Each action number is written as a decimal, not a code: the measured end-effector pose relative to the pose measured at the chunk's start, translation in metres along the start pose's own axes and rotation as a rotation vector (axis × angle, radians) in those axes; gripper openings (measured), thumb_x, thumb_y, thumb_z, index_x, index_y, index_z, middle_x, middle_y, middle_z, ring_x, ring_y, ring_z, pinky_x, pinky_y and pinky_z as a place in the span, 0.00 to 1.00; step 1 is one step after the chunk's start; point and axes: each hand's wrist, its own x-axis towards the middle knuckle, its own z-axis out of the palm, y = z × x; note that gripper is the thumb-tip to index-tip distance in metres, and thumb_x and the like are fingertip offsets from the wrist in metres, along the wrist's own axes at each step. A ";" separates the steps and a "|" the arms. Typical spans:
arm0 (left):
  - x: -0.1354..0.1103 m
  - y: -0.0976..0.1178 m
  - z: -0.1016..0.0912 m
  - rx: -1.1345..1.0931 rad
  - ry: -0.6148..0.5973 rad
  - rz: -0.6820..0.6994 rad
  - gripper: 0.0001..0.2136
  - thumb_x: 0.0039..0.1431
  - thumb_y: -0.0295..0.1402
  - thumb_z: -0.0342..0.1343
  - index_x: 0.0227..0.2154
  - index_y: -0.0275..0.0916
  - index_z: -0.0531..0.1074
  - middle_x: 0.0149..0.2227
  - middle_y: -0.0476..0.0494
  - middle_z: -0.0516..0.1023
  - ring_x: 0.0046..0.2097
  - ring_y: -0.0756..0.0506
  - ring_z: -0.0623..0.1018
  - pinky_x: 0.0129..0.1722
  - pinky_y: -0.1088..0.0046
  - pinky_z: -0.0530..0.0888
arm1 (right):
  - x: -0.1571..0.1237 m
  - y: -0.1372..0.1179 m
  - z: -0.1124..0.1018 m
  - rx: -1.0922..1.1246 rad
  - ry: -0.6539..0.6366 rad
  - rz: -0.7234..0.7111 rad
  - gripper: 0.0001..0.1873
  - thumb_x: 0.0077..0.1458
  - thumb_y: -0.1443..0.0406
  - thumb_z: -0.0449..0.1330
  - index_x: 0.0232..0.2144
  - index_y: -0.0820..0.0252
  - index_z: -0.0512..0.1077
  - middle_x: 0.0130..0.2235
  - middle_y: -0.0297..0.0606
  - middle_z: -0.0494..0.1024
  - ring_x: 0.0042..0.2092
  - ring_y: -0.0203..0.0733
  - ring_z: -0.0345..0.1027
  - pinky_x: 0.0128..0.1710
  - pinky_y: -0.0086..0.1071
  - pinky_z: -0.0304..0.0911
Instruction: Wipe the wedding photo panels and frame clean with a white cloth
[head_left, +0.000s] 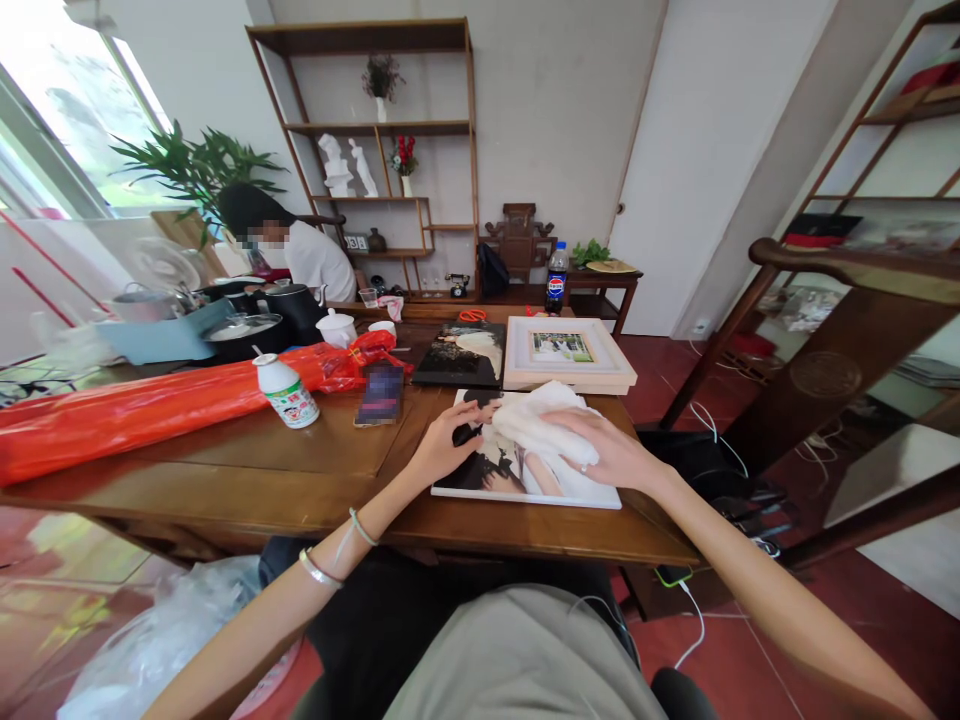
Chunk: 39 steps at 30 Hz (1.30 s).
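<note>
A frameless photo print lies flat near the front edge of the wooden table. My left hand rests on the print's left part, fingers spread and pressing it down. My right hand lies palm down on a white cloth bunched on the print, fingers curled over it. Behind lie a dark photo print and a white picture frame holding a small photo.
A small white bottle, a phone and a long red plastic bag lie at left, with pots and a kettle behind. A person sits beyond the table. A wooden chair stands right. Cables trail on the red floor.
</note>
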 end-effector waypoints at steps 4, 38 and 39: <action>-0.003 -0.006 0.003 0.013 -0.018 0.066 0.17 0.56 0.30 0.52 0.49 0.41 0.68 0.55 0.40 0.67 0.60 0.41 0.62 0.58 0.56 0.59 | -0.007 -0.001 -0.018 0.011 -0.030 -0.065 0.33 0.49 0.72 0.54 0.58 0.54 0.57 0.55 0.41 0.67 0.54 0.47 0.61 0.52 0.42 0.58; -0.004 0.003 0.001 0.104 -0.075 0.080 0.13 0.59 0.31 0.48 0.46 0.41 0.69 0.55 0.40 0.66 0.60 0.42 0.60 0.59 0.57 0.58 | -0.023 0.023 -0.039 0.534 0.881 0.556 0.21 0.55 0.56 0.49 0.51 0.54 0.62 0.46 0.41 0.73 0.42 0.49 0.70 0.40 0.44 0.66; -0.004 0.004 0.001 0.105 -0.076 0.080 0.13 0.59 0.31 0.48 0.46 0.41 0.69 0.54 0.40 0.67 0.60 0.41 0.61 0.59 0.56 0.58 | -0.028 0.025 -0.034 0.629 0.845 0.606 0.22 0.54 0.55 0.51 0.50 0.55 0.63 0.46 0.41 0.74 0.41 0.49 0.71 0.39 0.43 0.67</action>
